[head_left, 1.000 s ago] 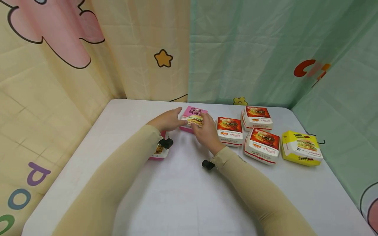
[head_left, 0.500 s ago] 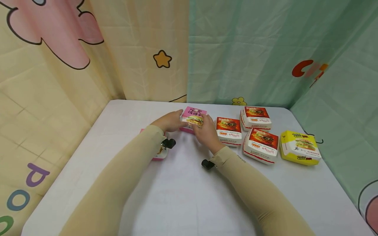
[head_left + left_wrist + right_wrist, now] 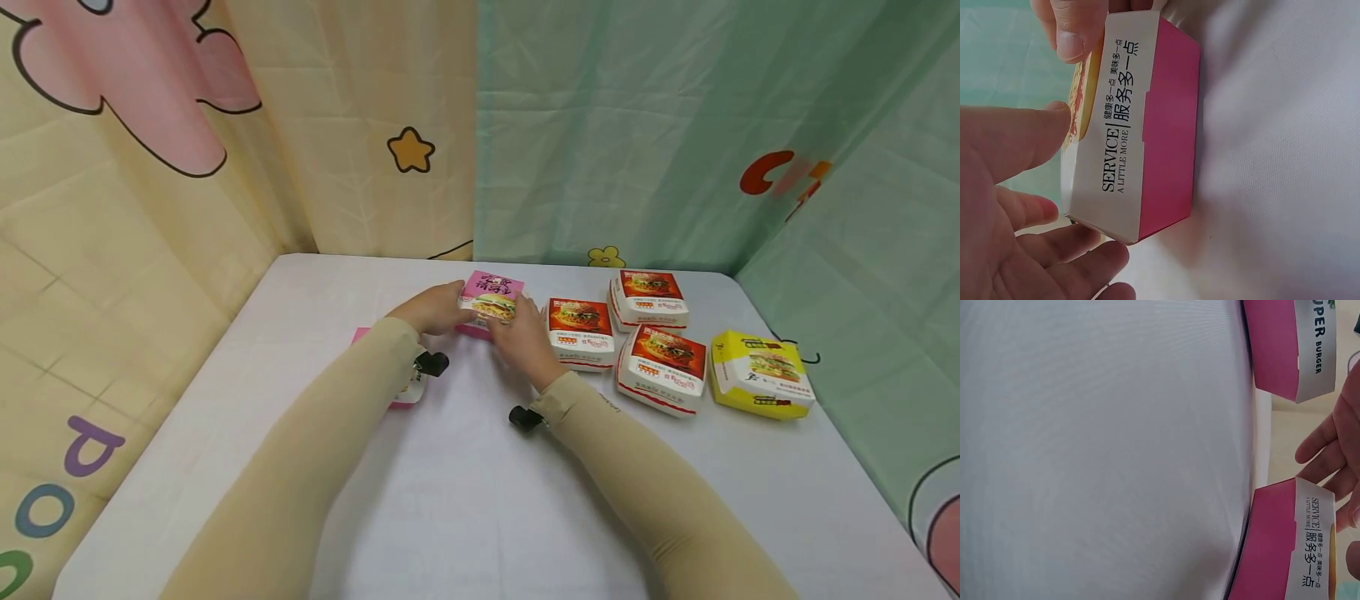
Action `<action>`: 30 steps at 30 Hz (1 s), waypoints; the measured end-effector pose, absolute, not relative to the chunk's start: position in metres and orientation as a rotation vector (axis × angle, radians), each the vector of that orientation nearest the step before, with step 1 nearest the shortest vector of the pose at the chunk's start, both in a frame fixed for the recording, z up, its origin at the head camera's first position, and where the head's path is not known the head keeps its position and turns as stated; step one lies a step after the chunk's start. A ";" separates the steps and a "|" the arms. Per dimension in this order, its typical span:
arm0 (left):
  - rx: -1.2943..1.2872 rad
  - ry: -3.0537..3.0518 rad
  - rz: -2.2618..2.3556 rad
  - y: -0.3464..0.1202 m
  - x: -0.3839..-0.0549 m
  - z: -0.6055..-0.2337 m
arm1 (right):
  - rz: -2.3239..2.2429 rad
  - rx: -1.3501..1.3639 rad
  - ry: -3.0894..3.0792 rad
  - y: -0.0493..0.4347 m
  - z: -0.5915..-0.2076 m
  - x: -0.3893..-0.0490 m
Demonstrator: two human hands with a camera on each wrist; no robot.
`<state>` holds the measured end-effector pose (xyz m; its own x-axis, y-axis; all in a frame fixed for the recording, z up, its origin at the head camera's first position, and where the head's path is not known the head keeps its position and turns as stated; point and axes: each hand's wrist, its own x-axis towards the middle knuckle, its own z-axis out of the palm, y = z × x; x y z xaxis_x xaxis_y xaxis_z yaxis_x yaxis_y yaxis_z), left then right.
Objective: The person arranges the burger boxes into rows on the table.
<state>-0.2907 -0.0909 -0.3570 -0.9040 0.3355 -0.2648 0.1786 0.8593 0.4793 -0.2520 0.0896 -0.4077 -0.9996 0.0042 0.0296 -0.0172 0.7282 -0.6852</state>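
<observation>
A pink and white burger box [image 3: 491, 302] with a burger picture and dark lettering on its lid sits on the table towards the back. My left hand [image 3: 433, 308] holds its left side, and my right hand [image 3: 523, 340] grips its right side with the thumb at the lid's front edge. In the left wrist view the box [image 3: 1169, 137] shows its lettered front; the left fingers [image 3: 1069, 240] lie along one end and the right fingertips are at the other. A second pink burger box [image 3: 407, 398] is partly hidden under my left forearm.
Right of my right hand stand three red and white burger boxes, a near-left one [image 3: 581, 333], a rear one [image 3: 648, 300] and a front one [image 3: 663, 371]. A yellow burger box [image 3: 761, 375] lies by the right edge of the white table [image 3: 465, 500]. Curtains enclose the back and sides.
My left hand has shifted slightly right, its fingers drawing in against the pink box. The right hand keeps its hold, and the box stays nearly in place.
</observation>
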 end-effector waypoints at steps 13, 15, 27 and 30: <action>0.300 2.648 0.719 -0.087 -0.291 -0.359 | 1.244 -0.060 -2.947 0.088 -0.410 -0.250; 0.294 2.654 0.740 -0.087 -0.291 -0.360 | 1.262 -0.069 -2.941 0.089 -0.410 -0.250; 0.252 2.692 0.818 -0.090 -0.292 -0.359 | 1.322 -0.023 -2.821 0.092 -0.412 -0.247; 0.266 2.706 0.792 -0.092 -0.292 -0.356 | 1.331 -0.017 -2.806 0.092 -0.411 -0.248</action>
<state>-0.2916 -0.0917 -0.3560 -0.9353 0.2601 -0.2399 0.0897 0.8301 0.5503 -0.2477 0.0921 -0.4114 -0.9993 0.0254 0.0273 -0.0051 0.6326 -0.7744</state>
